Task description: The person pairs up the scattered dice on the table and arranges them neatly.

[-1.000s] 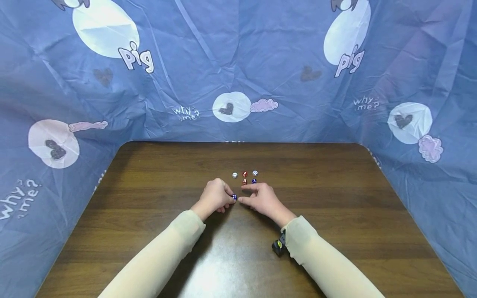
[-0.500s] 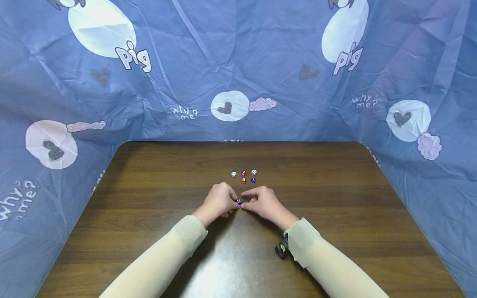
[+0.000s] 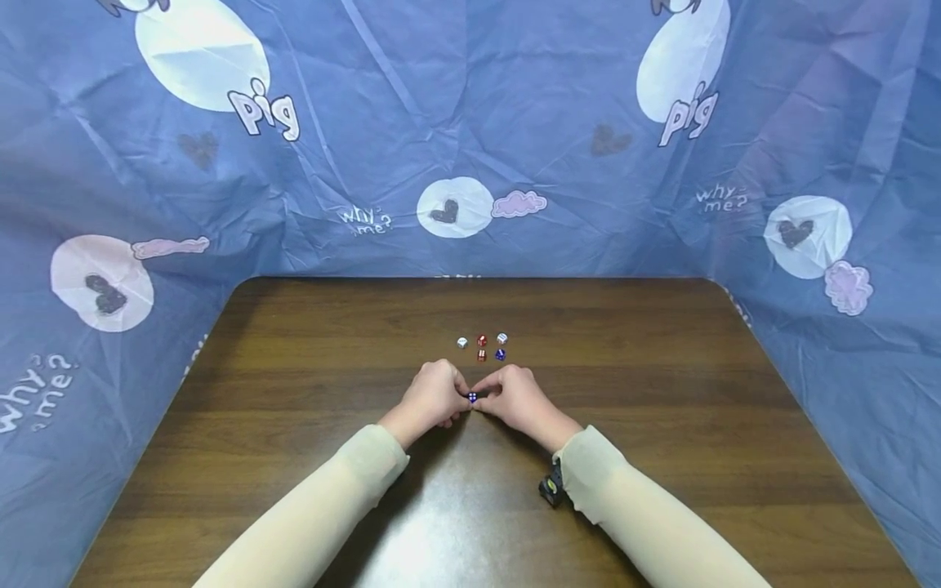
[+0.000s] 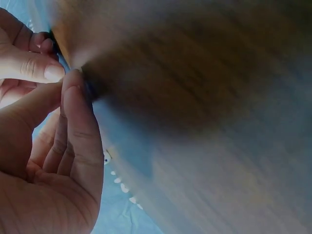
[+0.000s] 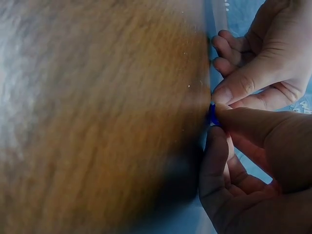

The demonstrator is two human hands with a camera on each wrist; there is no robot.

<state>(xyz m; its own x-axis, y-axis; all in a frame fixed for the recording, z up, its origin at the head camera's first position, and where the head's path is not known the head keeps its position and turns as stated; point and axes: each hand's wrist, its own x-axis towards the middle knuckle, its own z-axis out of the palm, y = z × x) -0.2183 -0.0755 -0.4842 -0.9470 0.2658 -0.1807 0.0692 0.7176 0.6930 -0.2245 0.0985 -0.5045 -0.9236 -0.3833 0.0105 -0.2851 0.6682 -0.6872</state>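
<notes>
A small blue die [image 3: 473, 398] with white pips is held between both hands near the middle of the table. My left hand [image 3: 432, 394] pinches it from the left with thumb and forefinger. From the right, the thumb and forefinger of my right hand [image 3: 519, 398] close on the same die. In the right wrist view, the blue die [image 5: 213, 115] peeks out between the fingertips, mostly covered. Just beyond the hands lie a white die [image 3: 461, 343], a red die [image 3: 482, 340] and another white die [image 3: 502, 338], with a red die [image 3: 481, 356] and a blue die [image 3: 501, 354] closer in.
The brown wooden table [image 3: 309, 327] has rounded far corners. Behind and at both sides hangs a blue printed cloth [image 3: 470, 122]. A black wrist device [image 3: 551, 487] sits at the right cuff.
My left hand carried the pinched blue die slightly right and nearer. My right hand moved nearer too, and its parted thumb and forefinger have now closed on that die. The other dice stayed put.
</notes>
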